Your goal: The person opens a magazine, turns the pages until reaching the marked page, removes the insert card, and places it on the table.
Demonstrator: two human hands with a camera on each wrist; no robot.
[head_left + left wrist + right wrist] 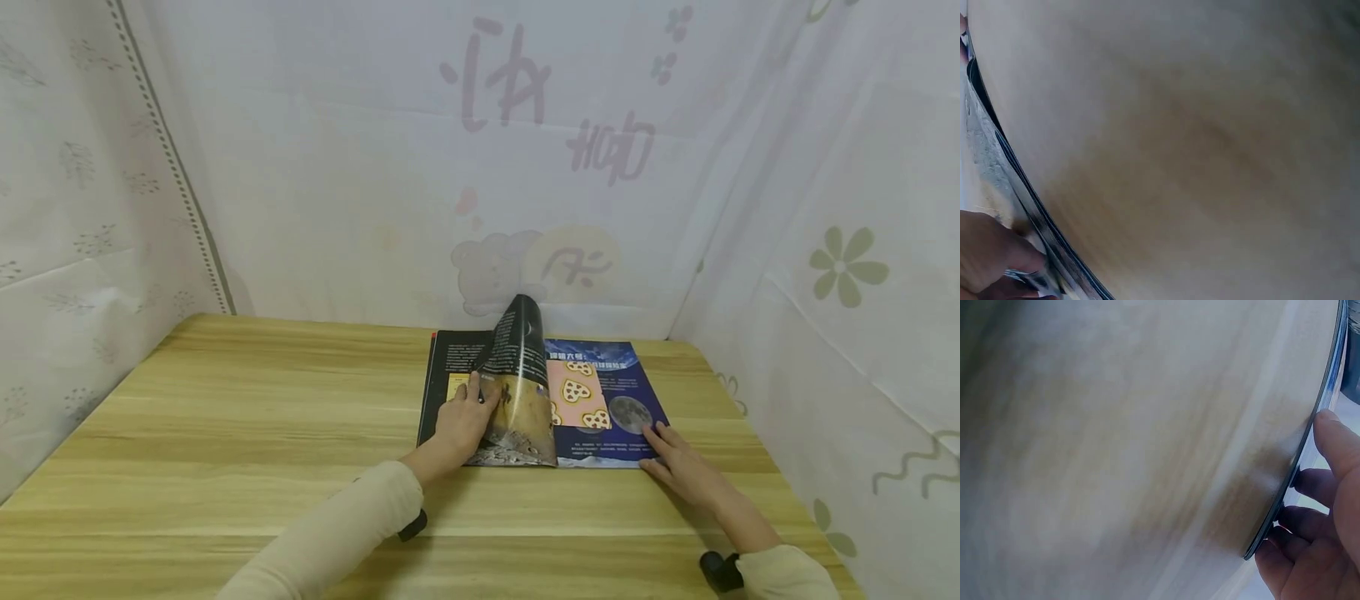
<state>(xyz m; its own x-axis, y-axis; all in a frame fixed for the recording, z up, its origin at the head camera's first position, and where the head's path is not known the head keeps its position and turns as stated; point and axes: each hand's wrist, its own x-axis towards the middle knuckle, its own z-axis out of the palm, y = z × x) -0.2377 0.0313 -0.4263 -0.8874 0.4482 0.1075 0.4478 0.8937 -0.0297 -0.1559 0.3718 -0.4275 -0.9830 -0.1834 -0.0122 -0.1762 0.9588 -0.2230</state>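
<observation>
An open magazine [611, 446] lies on the table, with a moon picture on its dark blue right page. One glossy page [521, 417] stands curled up and bends over toward the left. My left hand [461, 421] pinches that page near its loose edge, over the dark left side; in the left wrist view, thumb and fingers [997, 256] close about it. A pink card [576, 393] with heart-shaped prints lies on the right page, partly covered by the curled page. My right hand [686, 471] rests at the lower right corner, fingertips [1325, 415] along the magazine's edge.
The wood-grain table [225, 417] extends to both sides and in front of the magazine. A pale printed cloth [337, 167] hangs behind the table and at both sides. Dark wrist bands [720, 571] show at my sleeves.
</observation>
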